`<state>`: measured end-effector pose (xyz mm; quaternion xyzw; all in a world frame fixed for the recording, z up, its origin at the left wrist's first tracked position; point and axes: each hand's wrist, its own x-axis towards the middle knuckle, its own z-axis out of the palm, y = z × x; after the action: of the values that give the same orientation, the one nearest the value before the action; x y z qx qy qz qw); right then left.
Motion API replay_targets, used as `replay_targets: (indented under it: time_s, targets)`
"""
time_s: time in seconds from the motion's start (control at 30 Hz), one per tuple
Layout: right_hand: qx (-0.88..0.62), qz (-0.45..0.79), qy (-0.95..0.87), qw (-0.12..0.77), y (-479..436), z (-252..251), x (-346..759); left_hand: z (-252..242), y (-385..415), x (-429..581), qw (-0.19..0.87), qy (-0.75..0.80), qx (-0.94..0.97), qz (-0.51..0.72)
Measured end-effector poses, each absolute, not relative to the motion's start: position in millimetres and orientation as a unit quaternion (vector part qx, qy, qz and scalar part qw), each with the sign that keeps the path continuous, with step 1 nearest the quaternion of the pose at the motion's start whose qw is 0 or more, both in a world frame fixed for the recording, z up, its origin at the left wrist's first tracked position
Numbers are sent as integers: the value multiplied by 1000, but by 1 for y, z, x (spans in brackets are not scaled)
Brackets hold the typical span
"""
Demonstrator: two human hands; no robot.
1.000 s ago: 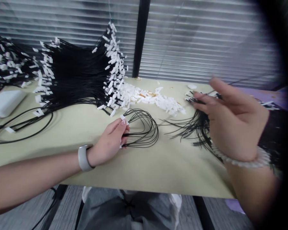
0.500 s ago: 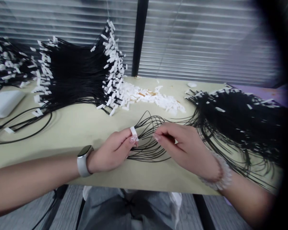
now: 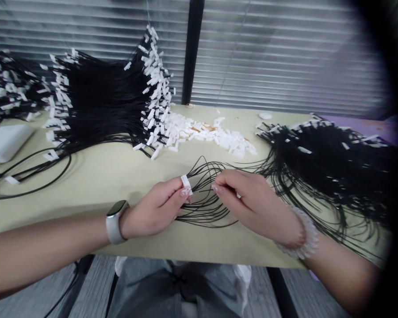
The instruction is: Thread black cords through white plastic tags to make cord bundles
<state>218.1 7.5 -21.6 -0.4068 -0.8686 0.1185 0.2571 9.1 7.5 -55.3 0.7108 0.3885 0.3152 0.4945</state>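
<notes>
My left hand [image 3: 159, 205] is closed around a bundle of thin black cables [image 3: 207, 212]. A white tag-like piece [image 3: 186, 184] shows at its thumb and fingertips. Facing it from the right, my right hand [image 3: 252, 198] has thumb and forefinger pinched together; a thin black cable runs to its fingertips, though the pinch point is partly hidden. Between the hands the cables bow out in loops. From behind my right hand they run on to a large heap of black cables [image 3: 338, 172] with white ends.
At the back left lies a thick stack of black cables [image 3: 106, 97] with white tags at both ends. Small white pieces [image 3: 232, 142] are piled mid-table. On the left are another tagged heap [image 3: 9, 88], a white device [image 3: 8, 143] and a looped black cable [image 3: 29, 194]. Window blinds [image 3: 285, 57] stand behind.
My hands stay almost in place. The lower loops of the cable bundle between them sag slightly further toward me.
</notes>
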Motion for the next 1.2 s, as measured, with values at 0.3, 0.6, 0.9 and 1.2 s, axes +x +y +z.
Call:
replay_targets:
  time_s: [0.3,0.6,0.9,1.2]
  targets:
    - [-406,149,-869,241,8,-23,217,-53,8,9,475,376,737,299]
    - [-324,141,-891,285,3,-35,209,-52,6,9,443,338,777,292]
    - [-355,96,-906,212,2,-39,208,-55,9,10,462,351,768,270]
    - [-367,5,-914,170,2,-48,204,-55,10,12,492,343,749,281]
